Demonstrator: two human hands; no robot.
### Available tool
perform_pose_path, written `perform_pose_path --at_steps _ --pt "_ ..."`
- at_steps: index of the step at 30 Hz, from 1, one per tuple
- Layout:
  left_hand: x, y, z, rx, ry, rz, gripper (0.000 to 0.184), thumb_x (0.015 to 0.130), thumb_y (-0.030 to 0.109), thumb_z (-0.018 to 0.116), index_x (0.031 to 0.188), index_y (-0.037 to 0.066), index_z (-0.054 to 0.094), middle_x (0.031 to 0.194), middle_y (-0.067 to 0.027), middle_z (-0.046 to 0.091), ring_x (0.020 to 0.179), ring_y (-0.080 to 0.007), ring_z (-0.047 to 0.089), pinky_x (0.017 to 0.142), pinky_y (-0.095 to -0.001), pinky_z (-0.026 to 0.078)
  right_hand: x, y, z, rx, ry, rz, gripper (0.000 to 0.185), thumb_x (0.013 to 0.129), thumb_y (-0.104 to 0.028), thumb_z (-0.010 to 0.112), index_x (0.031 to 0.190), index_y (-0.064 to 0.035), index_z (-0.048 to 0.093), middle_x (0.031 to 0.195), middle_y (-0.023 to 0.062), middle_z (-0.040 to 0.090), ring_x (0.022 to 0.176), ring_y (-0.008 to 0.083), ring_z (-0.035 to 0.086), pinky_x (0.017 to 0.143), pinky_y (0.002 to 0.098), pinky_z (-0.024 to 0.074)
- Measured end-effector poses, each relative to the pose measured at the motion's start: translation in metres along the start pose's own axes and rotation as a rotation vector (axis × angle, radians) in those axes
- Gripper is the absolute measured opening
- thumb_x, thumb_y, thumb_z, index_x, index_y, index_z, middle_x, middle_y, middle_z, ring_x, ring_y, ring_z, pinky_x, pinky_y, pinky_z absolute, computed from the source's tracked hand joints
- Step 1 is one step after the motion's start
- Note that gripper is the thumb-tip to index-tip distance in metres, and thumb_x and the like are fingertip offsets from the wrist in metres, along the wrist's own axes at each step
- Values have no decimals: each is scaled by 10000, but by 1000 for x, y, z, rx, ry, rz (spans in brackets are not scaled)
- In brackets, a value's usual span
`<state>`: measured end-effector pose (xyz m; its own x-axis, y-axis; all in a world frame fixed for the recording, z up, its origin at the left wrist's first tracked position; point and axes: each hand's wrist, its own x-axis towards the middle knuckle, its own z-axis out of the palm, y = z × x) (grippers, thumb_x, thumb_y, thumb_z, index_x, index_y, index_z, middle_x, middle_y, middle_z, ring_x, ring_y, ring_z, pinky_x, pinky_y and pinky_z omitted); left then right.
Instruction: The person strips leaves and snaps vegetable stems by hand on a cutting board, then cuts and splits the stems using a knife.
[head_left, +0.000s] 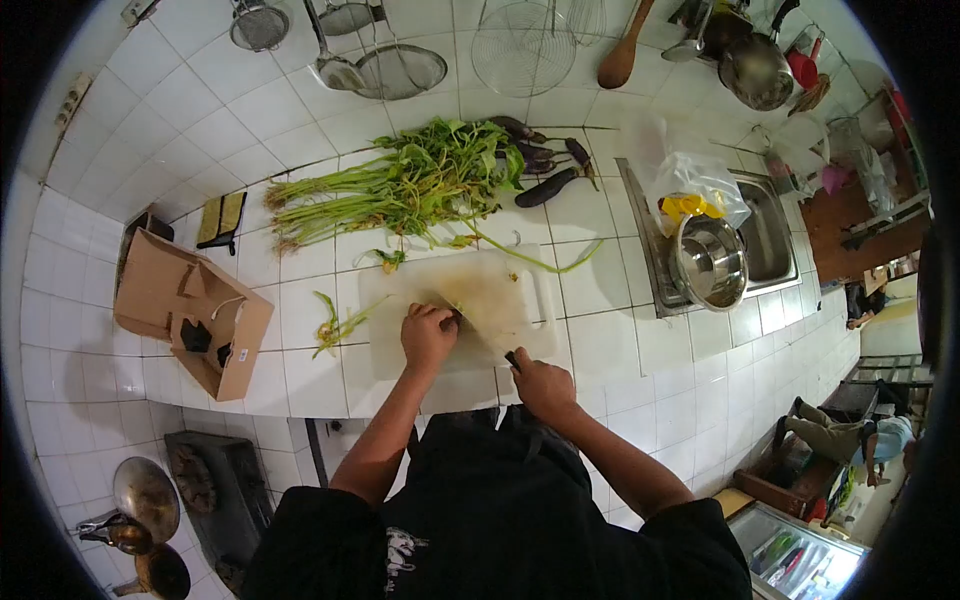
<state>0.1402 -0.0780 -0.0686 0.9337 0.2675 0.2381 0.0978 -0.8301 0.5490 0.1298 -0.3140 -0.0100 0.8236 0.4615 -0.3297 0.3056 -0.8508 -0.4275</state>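
Observation:
My right hand is wrapped round the black handle of a knife, whose broad blade points up and left over a white cutting board. On the board, my left hand has its fingers curled beside the blade, pressing on a small dark piece that I cannot make out. Behind the board lies a bunch of leafy green stems with roots at the left end. Several dark purple eggplants lie at its right. Loose green trimmings rest left of the board.
An open cardboard box stands at the left, near a yellow and black pouch. At the right, a steel bowl sits by the sink with a plastic bag. Utensils hang on the wall. Another person is far right.

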Motion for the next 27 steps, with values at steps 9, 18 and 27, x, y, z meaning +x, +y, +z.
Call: perform_pose_path --at_steps 9,18,27 --pt "-4 -9 2 -5 5 -12 154 654 131 752 804 98 749 850 -61 707 882 -293 615 788 -416 497 -6 -1 4 42 21 41 265 1003 -345 494 1108 -105 457 821 184 694 763 423 683 673 548 528" --pt "-4 -1 -2 -21 34 19 152 646 90 728 797 76 738 837 -80 705 865 -307 614 775 -418 498 -19 0 0 84 -20 75 266 983 -345 528 1104 -116 470 796 203 693 758 443 678 650 572 516" --pt "-2 -2 2 -39 42 32 119 658 77 712 776 56 723 835 -104 707 848 -330 613 779 -425 506 5 -14 13 53 -53 30 274 990 -320 511 1135 -95 451 791 207 689 736 445 674 643 569 521"
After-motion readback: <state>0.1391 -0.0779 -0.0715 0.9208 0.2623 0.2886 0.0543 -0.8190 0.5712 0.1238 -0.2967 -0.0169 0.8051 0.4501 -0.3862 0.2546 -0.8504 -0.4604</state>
